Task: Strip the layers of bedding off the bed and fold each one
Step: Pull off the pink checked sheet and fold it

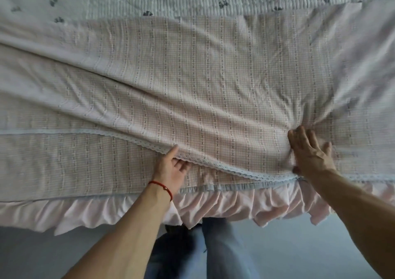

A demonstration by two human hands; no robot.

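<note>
While the left hand (173, 167) pinches the pink sheet's (213, 90) lace edge, the right hand (310, 150) presses spread.

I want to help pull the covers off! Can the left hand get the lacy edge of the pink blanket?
Probably yes. The left hand is already at the lace edge of the pink checked cover, fingers slipped under it, thumb on top. Nothing lies in between. The right hand presses the cover nearby.

plain grey floor (299, 253) below the bed edge, soft even daylight, no hard shadows; nothing else of room visible
</note>
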